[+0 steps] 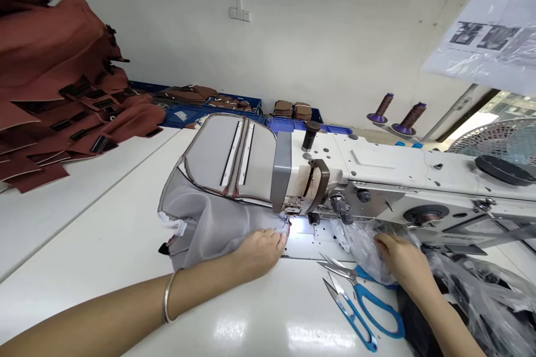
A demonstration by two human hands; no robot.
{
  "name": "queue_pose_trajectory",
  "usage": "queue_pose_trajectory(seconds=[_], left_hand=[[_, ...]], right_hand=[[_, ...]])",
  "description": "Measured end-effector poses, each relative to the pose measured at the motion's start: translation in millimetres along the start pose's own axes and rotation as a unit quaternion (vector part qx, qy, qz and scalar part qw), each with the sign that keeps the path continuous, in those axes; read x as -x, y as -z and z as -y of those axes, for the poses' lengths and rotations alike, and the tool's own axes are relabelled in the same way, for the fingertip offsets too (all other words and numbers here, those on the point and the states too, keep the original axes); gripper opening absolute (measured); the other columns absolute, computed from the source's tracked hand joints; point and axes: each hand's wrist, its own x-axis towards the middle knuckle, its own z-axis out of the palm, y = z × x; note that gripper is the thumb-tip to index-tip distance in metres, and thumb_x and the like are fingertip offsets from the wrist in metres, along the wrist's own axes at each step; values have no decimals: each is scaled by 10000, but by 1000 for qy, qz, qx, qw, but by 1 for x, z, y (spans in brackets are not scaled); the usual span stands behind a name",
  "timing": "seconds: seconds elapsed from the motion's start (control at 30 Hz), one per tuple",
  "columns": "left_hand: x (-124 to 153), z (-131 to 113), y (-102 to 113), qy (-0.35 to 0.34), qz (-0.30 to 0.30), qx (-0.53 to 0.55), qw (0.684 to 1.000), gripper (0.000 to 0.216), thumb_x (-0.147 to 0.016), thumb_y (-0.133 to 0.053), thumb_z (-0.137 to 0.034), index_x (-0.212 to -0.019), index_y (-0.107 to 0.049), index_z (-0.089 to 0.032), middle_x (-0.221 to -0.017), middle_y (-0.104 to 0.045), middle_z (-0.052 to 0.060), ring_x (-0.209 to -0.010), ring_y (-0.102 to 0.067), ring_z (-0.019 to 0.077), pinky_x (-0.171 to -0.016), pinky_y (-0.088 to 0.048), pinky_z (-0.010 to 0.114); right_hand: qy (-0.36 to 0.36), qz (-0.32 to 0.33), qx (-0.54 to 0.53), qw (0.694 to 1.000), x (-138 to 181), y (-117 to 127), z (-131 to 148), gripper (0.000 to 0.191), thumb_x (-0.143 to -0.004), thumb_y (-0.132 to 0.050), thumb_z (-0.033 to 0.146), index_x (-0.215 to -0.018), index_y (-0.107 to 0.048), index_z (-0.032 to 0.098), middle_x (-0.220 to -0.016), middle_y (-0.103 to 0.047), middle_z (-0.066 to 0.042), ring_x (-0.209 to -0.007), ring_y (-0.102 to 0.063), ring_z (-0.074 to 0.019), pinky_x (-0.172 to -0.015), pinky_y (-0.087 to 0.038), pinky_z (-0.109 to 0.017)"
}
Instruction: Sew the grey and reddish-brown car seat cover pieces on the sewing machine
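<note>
My left hand [263, 249] rests flat on a grey fabric piece [218, 178], fingers together, pressing its edge beside the presser foot [292, 207] of a white sewing machine [402, 175]. A bangle sits on that wrist. My right hand [402, 260] reaches into a crumpled clear plastic bag [360, 240] to the right of the needle, fingers curled into the plastic. The grey piece has brown piping and two white strips on its upper panel.
Blue-handled scissors [368, 295] and thread snips [349, 312] lie on the white table [104, 234] in front. Stacked reddish-brown fabric pieces [62, 95] fill the left. Blue bins [192, 114] line the wall. Two thread cones [397, 114] and a fan [498, 139] stand at right.
</note>
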Motion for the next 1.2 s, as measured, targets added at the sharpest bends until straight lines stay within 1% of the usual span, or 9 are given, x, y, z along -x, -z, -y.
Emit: queue_pose_trajectory(seconds=[0.17, 0.33, 0.47, 0.67, 0.8, 0.9, 1.0, 1.1, 1.2], left_hand=[[1, -1, -2, 5, -46, 30, 998, 463, -773, -337, 15, -1199, -494, -79, -851, -603, 97, -778, -533, 219, -596, -375, 312], [2, -3, -2, 12, -30, 21, 999, 471, -779, -329, 13, -1215, -479, -83, -882, -599, 98, -794, -515, 206, -612, -373, 303], [3, -3, -6, 11, -40, 8, 999, 462, -781, -328, 4, -1206, -482, -90, -868, -586, 96, -792, -518, 207, -617, -396, 311], [3, -4, -8, -1, -37, -9, 999, 438, -797, -345, -7, -1208, -480, -75, -862, -584, 106, -797, -555, 212, -609, -419, 313], [3, -4, -9, 0, -41, 3, 999, 416, -804, -355, -16, -1197, -480, -74, -867, -585, 105, -806, -559, 213, -616, -423, 316], [1, -4, -10, 2, -46, 12, 999, 405, -813, -363, -27, -1200, -471, -71, -876, -585, 109, -819, -560, 212, -623, -422, 315], [1, -4, -9, 9, -46, 25, 999, 371, -830, -351, -39, -1177, -480, -74, -873, -583, 112, -826, -560, 205, -627, -424, 313], [3, -5, -8, 8, -48, 36, 998, 332, -860, -320, -69, -1140, -497, -81, -872, -583, 115, -815, -554, 206, -621, -433, 323], [3, -6, -7, 5, -49, 36, 998, 335, -867, -314, -82, -1153, -489, -71, -872, -587, 123, -807, -552, 209, -608, -435, 326]], right_hand=[[-116, -102, -17, 988, 18, 15, 0, 325, -790, -369, 446, -818, -586, 205, -729, -666, -66, -626, -622, -224, -530, -406, -295], [-239, -175, -109, 949, 26, 19, 14, 282, -694, -450, 480, -801, -489, 222, -671, -638, -68, -644, -629, -266, -534, -412, -314], [-229, -146, -160, 949, 24, 15, 16, 354, -695, -483, 519, -852, -508, 203, -706, -651, -56, -563, -615, -216, -565, -453, -314], [-182, -179, -175, 951, 33, 25, 20, 272, -661, -493, 433, -790, -581, 210, -896, -660, -74, -823, -616, -258, -744, -456, -371], [-203, -277, -328, 880, 29, 36, 33, 235, -683, -586, 379, -823, -520, 201, -939, -670, -72, -888, -632, -229, -779, -483, -325], [-250, -375, -274, 849, 19, 42, 40, 275, -718, -568, 349, -926, -596, 172, -946, -657, -96, -903, -620, -254, -829, -469, -377], [-270, -434, -215, 832, 19, 46, 52, 354, -787, -515, 361, -1044, -629, 146, -1009, -631, -133, -923, -601, -292, -838, -455, -424], [-263, -378, -177, 870, 39, 40, 77, 358, -828, -508, 397, -1045, -638, 143, -893, -650, -135, -808, -624, -292, -698, -482, -387], [-169, -222, -242, 929, 69, 15, 116, 340, -787, -578, 486, -899, -636, 171, -706, -646, -73, -519, -578, -197, -469, -446, -279]])
